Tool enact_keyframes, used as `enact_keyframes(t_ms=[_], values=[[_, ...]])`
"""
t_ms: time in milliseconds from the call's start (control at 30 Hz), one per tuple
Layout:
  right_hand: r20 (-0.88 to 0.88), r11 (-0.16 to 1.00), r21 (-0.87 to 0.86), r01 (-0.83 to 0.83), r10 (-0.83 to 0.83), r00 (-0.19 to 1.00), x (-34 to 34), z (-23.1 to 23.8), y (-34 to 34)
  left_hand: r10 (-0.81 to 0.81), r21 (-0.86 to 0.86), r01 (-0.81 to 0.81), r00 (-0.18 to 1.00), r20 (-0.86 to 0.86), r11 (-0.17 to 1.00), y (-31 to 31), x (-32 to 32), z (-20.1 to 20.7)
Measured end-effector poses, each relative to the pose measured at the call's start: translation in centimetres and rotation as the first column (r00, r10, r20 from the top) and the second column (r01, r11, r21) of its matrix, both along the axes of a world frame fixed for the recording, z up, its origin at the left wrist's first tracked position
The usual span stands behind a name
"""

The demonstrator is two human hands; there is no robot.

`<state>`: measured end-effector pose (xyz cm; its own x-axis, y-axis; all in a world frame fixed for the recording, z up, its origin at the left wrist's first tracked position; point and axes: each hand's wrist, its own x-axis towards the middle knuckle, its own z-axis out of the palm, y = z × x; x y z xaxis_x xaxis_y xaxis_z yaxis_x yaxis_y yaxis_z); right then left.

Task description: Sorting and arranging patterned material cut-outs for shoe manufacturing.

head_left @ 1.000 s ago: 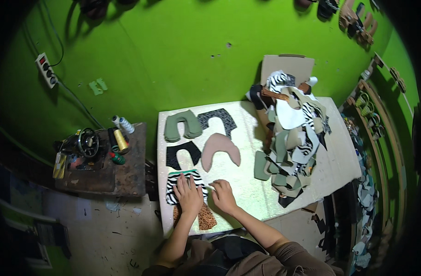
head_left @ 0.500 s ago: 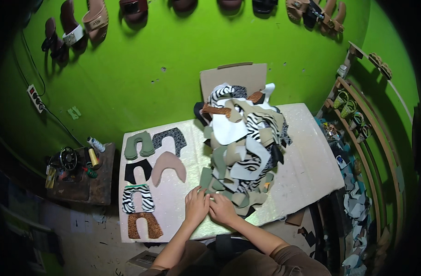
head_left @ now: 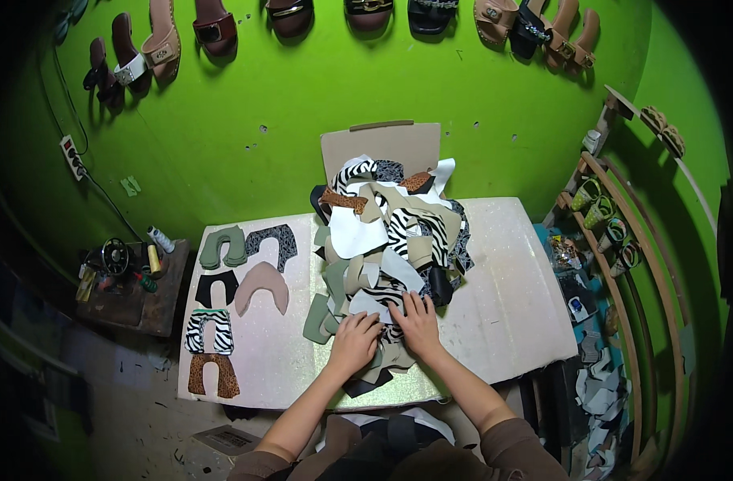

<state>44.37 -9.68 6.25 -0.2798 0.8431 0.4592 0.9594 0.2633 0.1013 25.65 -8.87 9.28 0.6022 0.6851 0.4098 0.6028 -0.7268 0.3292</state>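
A heap of cut, curved sheet-material pieces (head_left: 358, 234) covers the middle of the table, mixing white, beige, green, black, zebra-striped and spotted ones. On its near part lies my left hand (head_left: 355, 343), fingers apart and touching the lower edge of a pale grey-white piece (head_left: 372, 307). My right hand (head_left: 419, 327) rests with spread fingers on pieces just right of that one. Neither hand visibly lifts a piece. Sorted U-shaped pieces lie at the left: green (head_left: 212, 255), dark patterned (head_left: 284, 237), black (head_left: 207, 290), pink (head_left: 258, 278), zebra-striped (head_left: 196, 330) and brown spotted (head_left: 200, 377).
The pale table (head_left: 514, 276) carries the heap, with a cardboard panel (head_left: 382, 143) behind it. At the left stands a sewing machine (head_left: 114, 256) with thread spools. Sandals (head_left: 368, 18) hang along the green wall. A wooden rack (head_left: 615, 272) and scraps (head_left: 599, 377) are at the right.
My hands have moved apart and up onto the heap, the right one further forward. The pale grey-white piece at the front has shifted. The whole view has shifted slightly.
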Motion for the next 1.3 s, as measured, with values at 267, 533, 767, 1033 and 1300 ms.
enact_keyframes(t_ms=[267, 533, 767, 1033, 1300], values=[[-0.087, 0.981, 0.113, -0.156, 0.167, 0.982, -0.2, 2.0, -0.5, 0.130, 0.012, -0.130, 0.991, -0.030, 0.992, 0.4, -0.5, 1.2], [-0.559, 0.946, 0.143, -0.292, 0.321, 0.765, -1.3, 6.8, -1.6, 0.060, -0.192, -0.017, 0.975, 0.216, 0.981, 0.3, -2.6, 4.2], [-0.766, 0.962, -0.042, -0.270, 0.143, 0.627, -1.0, 6.7, -1.9, 0.279, -0.505, 0.045, 0.789, 0.548, 0.862, -0.5, -4.6, 3.1], [-0.891, 0.912, -0.155, -0.379, 0.037, 0.453, -1.7, 3.4, -2.1, 0.546, -0.786, 0.482, 0.568, 0.616, 0.386, -1.6, -4.0, -0.4], [-0.586, 0.995, -0.051, -0.084, 0.039, 0.810, -1.2, 2.0, 1.9, 0.632, -0.705, 0.415, 0.323, 0.705, 0.575, -1.2, -4.2, -0.1]])
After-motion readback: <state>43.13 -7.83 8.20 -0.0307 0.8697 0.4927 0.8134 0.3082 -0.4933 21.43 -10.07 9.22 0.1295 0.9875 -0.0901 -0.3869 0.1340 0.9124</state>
